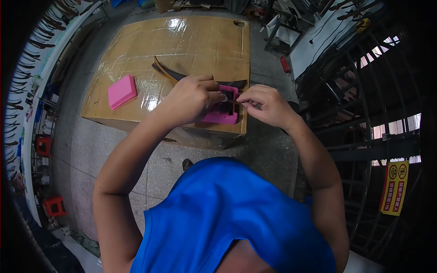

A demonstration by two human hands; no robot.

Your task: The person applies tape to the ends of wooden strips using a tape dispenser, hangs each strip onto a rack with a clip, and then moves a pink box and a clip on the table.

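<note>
A pink frame-like piece (221, 118) with dark material inside lies near the front right corner of a large cardboard box (136, 50). Over its left part is my left hand (193, 98), its fingers pinched at a thin dark strip (232, 101). My right hand (266, 103) pinches the strip's other end, just right of the pink piece. Behind my left hand, dark and brown strips (166, 70) lie on the box, and a dark end (239, 83) shows beyond the pink piece. A closed-looking pink block (122, 92) rests at the box's left side.
Red stools (54, 206) stand at the left beside a long rack. A metal stand (278, 34) is at the back right, with a red object (285, 64) on the floor. Dark metal bars and a yellow sign (394, 187) are at the right.
</note>
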